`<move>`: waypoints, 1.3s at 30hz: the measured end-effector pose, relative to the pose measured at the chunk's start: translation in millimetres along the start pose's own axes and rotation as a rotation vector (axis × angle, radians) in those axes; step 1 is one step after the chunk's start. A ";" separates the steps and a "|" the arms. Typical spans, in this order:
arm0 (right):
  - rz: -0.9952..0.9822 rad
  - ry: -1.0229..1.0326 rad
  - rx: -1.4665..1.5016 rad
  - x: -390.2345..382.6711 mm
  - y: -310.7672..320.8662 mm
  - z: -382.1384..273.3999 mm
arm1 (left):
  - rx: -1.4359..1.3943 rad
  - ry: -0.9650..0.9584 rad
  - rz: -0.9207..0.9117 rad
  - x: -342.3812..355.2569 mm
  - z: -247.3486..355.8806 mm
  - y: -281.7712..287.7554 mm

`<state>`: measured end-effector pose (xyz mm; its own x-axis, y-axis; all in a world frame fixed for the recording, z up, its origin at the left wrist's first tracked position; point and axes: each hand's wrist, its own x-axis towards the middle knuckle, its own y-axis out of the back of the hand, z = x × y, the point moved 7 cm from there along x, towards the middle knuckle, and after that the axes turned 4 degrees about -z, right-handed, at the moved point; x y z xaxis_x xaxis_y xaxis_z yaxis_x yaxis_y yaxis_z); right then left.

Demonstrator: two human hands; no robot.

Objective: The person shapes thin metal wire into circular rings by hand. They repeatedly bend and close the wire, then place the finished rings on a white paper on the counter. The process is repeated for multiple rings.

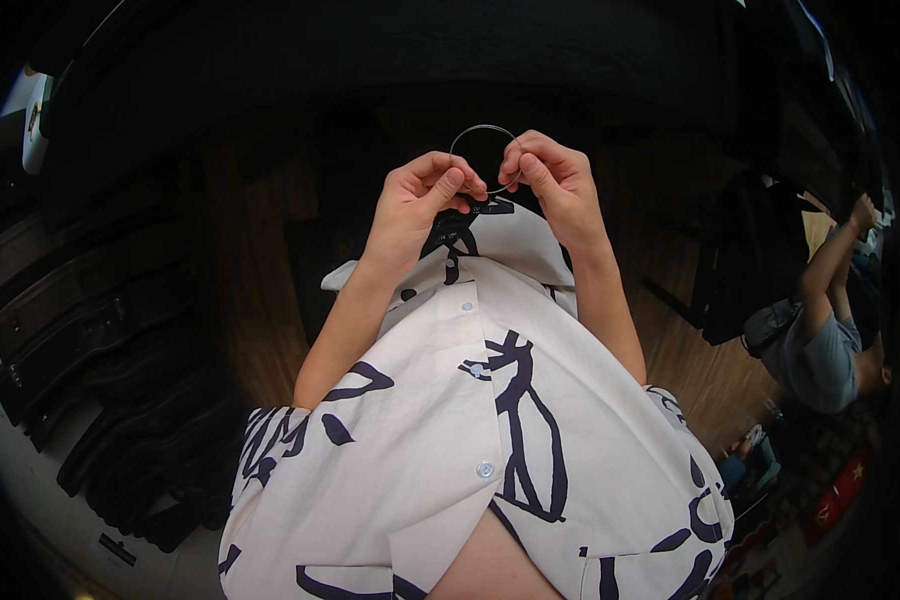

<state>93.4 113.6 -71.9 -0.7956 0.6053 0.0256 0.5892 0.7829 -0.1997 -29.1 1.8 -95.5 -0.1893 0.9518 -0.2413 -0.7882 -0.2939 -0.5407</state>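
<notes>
A thin, shiny metal wire loop (485, 126) is held up in front of my body, above the hem of my patterned white shirt. My left hand (420, 195) pinches its lower left side between thumb and fingers. On the other side, my right hand (555, 180) grips the loop's right edge with thumb and curled fingers. The fingertips of both hands are close together at the bottom of the loop, where they partly hide it. Whether the wire is one turn or several, I cannot tell.
Several dark, long cases (60, 335) stand in a row at the left. A large dark surface (420, 60) lies ahead. Wooden floor (685, 265) shows at the right, where another person in a light blue shirt (815, 365) sits. A red flag (838, 495) is farther back.
</notes>
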 end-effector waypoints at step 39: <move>0.148 -0.040 0.110 -5.7 -0.9 6.4 | 0.177 -0.174 0.270 -7.0 15.9 3.8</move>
<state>96.5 108.5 -78.2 -0.7077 0.7047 -0.0504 0.6830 0.6641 -0.3041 -40.0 -4.6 -83.0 -0.4889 0.8473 -0.2074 -0.7828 -0.5311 -0.3243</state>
